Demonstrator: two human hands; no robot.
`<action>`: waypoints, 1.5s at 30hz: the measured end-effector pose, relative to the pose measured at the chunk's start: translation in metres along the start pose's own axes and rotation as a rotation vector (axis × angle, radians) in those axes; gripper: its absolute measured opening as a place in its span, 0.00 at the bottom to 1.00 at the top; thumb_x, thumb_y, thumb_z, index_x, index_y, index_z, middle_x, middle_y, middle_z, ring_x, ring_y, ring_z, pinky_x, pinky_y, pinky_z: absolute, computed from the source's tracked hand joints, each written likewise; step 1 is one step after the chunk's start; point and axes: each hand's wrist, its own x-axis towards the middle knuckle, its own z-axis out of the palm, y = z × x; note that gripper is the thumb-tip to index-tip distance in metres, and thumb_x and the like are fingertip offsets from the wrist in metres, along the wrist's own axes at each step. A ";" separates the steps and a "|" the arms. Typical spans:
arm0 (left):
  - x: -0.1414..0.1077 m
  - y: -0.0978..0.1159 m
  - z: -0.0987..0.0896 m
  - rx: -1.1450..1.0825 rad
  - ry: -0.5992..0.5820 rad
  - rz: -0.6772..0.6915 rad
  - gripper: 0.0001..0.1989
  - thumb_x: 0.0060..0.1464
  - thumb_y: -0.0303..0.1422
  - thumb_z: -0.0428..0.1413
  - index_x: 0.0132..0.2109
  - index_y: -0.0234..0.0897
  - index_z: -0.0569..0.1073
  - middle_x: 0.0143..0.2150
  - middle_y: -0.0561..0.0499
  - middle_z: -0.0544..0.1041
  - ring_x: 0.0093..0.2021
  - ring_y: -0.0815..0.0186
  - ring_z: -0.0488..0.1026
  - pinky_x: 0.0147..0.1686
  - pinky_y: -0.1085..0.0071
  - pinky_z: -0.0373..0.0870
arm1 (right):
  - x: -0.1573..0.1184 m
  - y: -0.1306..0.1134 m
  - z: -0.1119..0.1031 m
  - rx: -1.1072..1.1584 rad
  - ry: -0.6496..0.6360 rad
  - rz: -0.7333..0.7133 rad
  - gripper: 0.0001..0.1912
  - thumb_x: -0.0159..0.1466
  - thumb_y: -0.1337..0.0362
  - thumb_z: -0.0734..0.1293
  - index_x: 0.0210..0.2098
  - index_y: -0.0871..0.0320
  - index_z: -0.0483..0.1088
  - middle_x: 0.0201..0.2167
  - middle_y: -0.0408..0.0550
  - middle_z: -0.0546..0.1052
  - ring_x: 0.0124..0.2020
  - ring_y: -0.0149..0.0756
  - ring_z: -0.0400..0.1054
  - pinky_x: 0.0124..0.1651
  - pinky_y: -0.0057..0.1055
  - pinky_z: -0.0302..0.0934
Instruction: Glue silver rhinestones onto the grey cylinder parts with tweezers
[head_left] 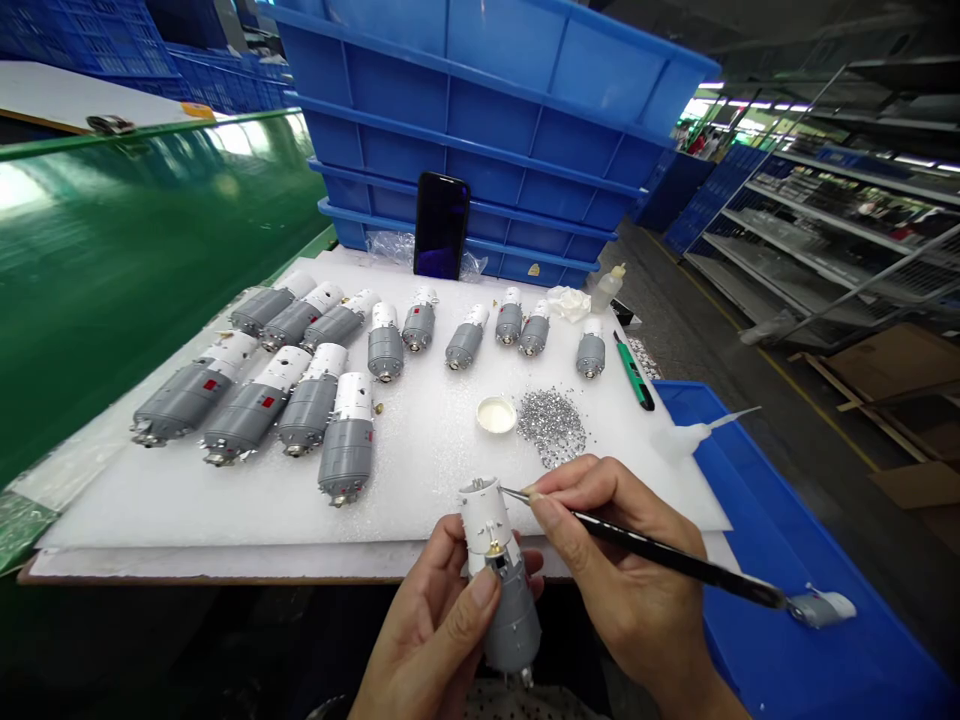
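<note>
My left hand [442,625] is closed around a grey and white spacecraft model [514,615], tilted with its white end up and away from me. In my right hand [630,570] is a slim black-handled paintbrush [675,560], pinched near its front. Its thin tip touches or nearly touches the rim of the model's white end; I cannot tell which. Just beyond my hands sit a small round dish [496,415] of whitish stuff and a heap of tiny silvery parts [553,425].
Several similar models [349,445] lie or stand on the white foam sheet [427,480]. A phone [442,225] leans against stacked blue crates [480,130]. To the right are a green cutter [634,372], a squeeze bottle [679,438] and a blue bin [795,520] holding another model.
</note>
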 end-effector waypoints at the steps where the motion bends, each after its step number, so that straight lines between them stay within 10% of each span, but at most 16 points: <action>1: 0.000 0.000 -0.001 0.011 0.006 -0.002 0.13 0.62 0.31 0.55 0.52 0.43 0.76 0.56 0.45 0.76 0.56 0.53 0.72 0.58 0.59 0.65 | 0.000 0.000 0.000 -0.002 -0.002 0.004 0.08 0.64 0.72 0.68 0.29 0.56 0.69 0.30 0.41 0.77 0.30 0.28 0.73 0.32 0.22 0.66; 17: -0.002 -0.002 -0.003 0.085 0.100 0.024 0.14 0.58 0.34 0.61 0.51 0.43 0.76 0.56 0.46 0.78 0.58 0.52 0.73 0.59 0.59 0.64 | -0.006 0.006 0.004 0.094 0.019 0.083 0.06 0.64 0.69 0.69 0.30 0.55 0.70 0.31 0.43 0.76 0.32 0.32 0.73 0.31 0.25 0.67; 31: 0.004 0.005 -0.003 0.201 0.227 0.046 0.20 0.54 0.35 0.64 0.52 0.37 0.73 0.37 0.50 0.78 0.30 0.69 0.72 0.32 0.74 0.71 | 0.027 0.078 -0.025 -0.115 0.038 0.182 0.10 0.62 0.60 0.71 0.29 0.58 0.71 0.28 0.46 0.77 0.28 0.32 0.67 0.29 0.29 0.62; 45: 0.003 0.010 0.012 0.329 0.328 0.029 0.18 0.53 0.36 0.64 0.49 0.38 0.70 0.29 0.54 0.75 0.24 0.71 0.68 0.27 0.74 0.67 | 0.028 0.078 -0.017 -0.270 -0.051 0.073 0.06 0.64 0.62 0.69 0.32 0.57 0.72 0.28 0.46 0.77 0.27 0.33 0.67 0.29 0.30 0.60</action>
